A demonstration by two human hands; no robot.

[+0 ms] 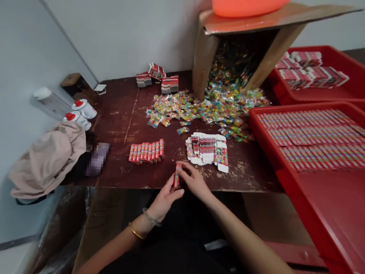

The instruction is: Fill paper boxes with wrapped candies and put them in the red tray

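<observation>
Between my two hands, at the table's front edge, is a small red candy box (177, 176) held upright. My left hand (164, 197) grips it from the left and below, thumb toward me. The fingers of my right hand (196, 181) are closed at its upper right side. To the left on the table stands a row of closed red boxes (146, 151). Just beyond my right hand lies a fanned stack of flat, unfilled cartons (207, 148) with white flaps. Farther back, small wrapped candies (204, 107) are spread in a loose pile.
A cardboard box (204, 53) on its side spills candies, with an orange tub (250, 4) on top. Red trays (296, 185) at right hold rows of boxes. Carton bundles (170, 84) stand at the back. Bottles (84, 108) and a beige cloth cap (51, 157) sit left.
</observation>
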